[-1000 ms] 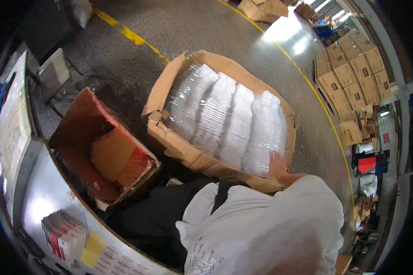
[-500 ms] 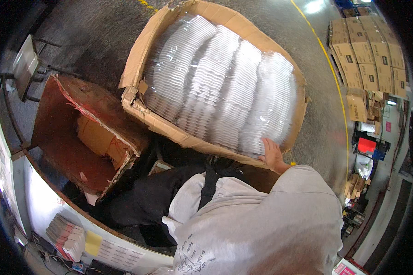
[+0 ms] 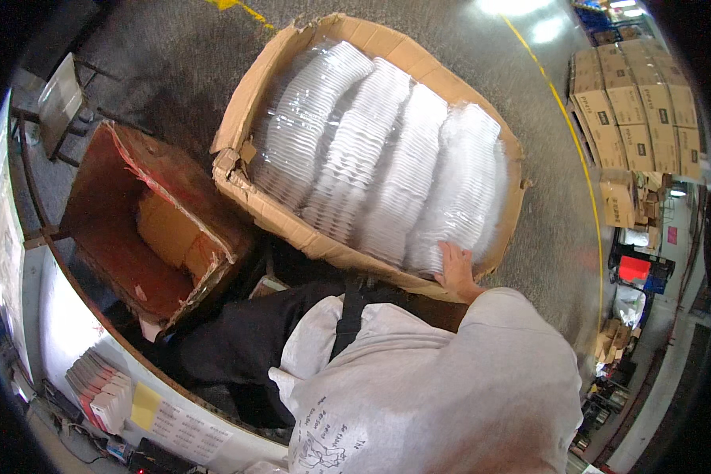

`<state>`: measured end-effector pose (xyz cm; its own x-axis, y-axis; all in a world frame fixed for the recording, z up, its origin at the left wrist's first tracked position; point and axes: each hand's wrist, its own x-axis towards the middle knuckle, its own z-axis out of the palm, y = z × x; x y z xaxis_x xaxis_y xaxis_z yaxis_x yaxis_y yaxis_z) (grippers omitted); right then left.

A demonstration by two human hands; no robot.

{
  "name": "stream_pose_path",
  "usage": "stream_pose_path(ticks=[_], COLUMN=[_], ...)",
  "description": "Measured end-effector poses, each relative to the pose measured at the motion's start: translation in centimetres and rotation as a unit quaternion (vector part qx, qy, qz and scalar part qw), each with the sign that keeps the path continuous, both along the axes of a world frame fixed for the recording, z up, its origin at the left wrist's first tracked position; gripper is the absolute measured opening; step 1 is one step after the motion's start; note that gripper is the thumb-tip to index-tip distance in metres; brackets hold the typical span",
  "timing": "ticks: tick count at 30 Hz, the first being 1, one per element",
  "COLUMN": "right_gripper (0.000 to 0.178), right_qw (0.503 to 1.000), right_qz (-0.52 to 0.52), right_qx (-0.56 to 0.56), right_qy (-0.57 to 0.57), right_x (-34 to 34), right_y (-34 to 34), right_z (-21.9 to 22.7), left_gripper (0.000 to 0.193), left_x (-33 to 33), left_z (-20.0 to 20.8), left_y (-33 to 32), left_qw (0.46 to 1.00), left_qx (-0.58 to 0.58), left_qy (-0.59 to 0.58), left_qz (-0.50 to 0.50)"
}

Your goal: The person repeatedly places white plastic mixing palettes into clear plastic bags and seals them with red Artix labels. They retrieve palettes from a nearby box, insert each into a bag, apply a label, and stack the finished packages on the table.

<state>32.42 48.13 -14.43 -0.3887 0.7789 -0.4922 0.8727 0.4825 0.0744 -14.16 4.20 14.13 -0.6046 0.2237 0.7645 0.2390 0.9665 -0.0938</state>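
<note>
"Where are the clear plastic trays?"

"Packed on edge in four rows inside the large open carton [image 3: 292,227], filling nearly all of it. The rightmost row [image 3: 462,174] runs along the carton's right side."

"And the right hand [image 3: 457,276]?"

"It reaches over the carton's near edge, close to the right corner, onto the near end of that rightmost row. The fingers [image 3: 448,254] look slightly spread and lie against the tray edges. Whether they pinch a tray, I can't tell."

"The left one?"

"Out of view, so I can't tell how its fingers stand."

"What is around the carton?"

"Just left of it, an open, red-stained box [image 3: 174,164], with a loose cardboard piece [image 3: 166,229] inside. Farther left of the carton, a stool [image 3: 59,95]. Well apart from the carton, toward the lower left, a pale desk [image 3: 67,308] bears a row of red-and-white cards [image 3: 107,387] and a yellow sheet [image 3: 144,404]. Well to the carton's right, stacked closed boxes [image 3: 632,103]. The person's white shirt [image 3: 450,379] is below the carton's near side."
</note>
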Motion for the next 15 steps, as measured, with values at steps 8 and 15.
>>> stream_pose_path(ticks=[8,15], right_gripper=[0.096,0.093], right_qw=[0.981,0.990], right_qz=[-0.109,-0.077], right_qx=[0.140,0.040], right_qy=[0.080,-0.109], right_x=[-0.6,-1.7], right_y=[-0.1,1.5], right_z=[1.1,2.7], left_gripper=[0.034,0.035], left_x=[-0.7,0.9], left_z=[-0.4,-0.1], left_y=[3.9,6.0], left_qw=[0.998,0.998], left_qx=[0.057,0.025], left_qy=[0.037,0.033], left_qz=[-0.010,0.048])
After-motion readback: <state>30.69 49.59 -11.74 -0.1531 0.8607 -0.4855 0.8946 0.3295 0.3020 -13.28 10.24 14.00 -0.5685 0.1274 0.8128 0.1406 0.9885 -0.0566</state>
